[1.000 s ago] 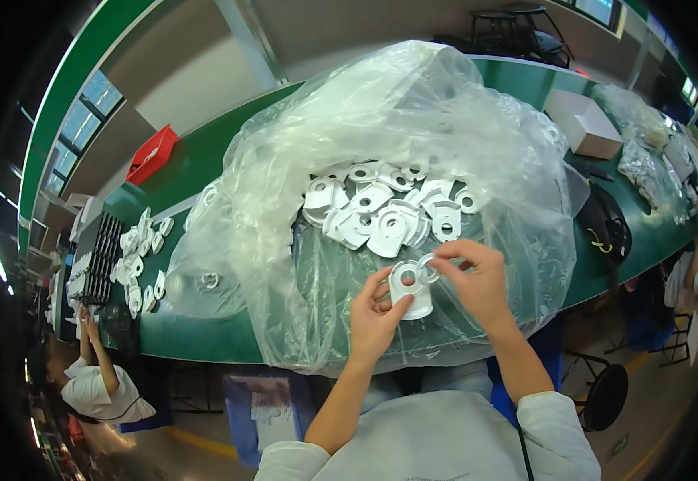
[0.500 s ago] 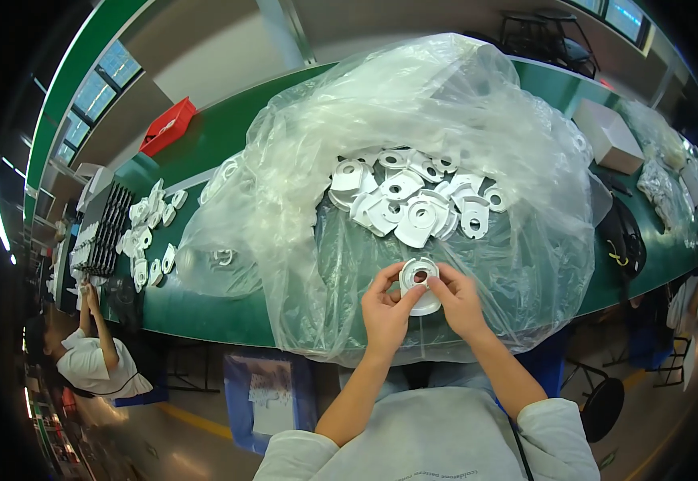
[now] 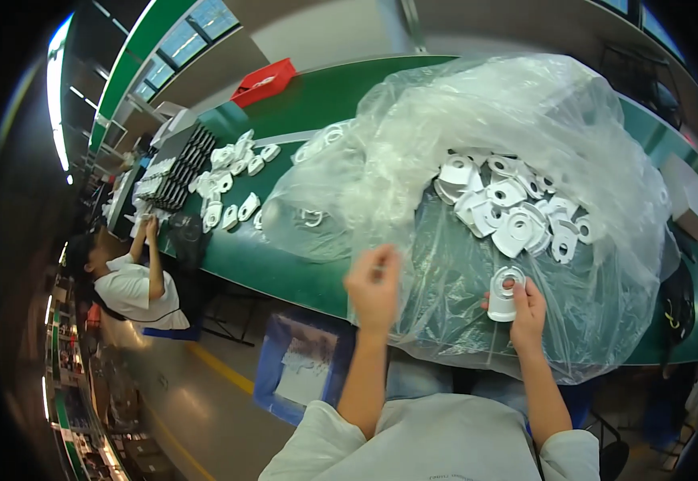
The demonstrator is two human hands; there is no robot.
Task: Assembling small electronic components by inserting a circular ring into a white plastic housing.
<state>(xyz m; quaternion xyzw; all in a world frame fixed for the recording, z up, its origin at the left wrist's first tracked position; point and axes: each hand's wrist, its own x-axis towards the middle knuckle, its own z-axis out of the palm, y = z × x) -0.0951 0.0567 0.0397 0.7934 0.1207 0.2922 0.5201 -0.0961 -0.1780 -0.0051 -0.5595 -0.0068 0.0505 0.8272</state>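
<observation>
My right hand (image 3: 528, 317) grips a white plastic part (image 3: 503, 306) by its right edge, above the plastic sheet (image 3: 445, 301). The part has a rounded top with a ring-shaped opening and a wider, straighter lower end. Off to the left, apart from the part, my left hand (image 3: 374, 289) is raised over the bench's front edge. Its fingers are curled together and somewhat blurred; anything between them cannot be made out. Beyond my hands lies a heap of similar white parts (image 3: 513, 228) in the mouth of the clear plastic bag (image 3: 493, 104).
A blue bin (image 3: 267, 393) with pale contents stands below the green bench (image 3: 244, 260). More white parts lie on the left, near stacked black trays (image 3: 176, 172) and a co-worker (image 3: 136, 284). A red bin (image 3: 273, 80) sits at the back; a white box (image 3: 684, 196) stands right.
My left hand has let go of the white part and moved left. The part stays in my right hand, now tilted differently. The view has turned left.
</observation>
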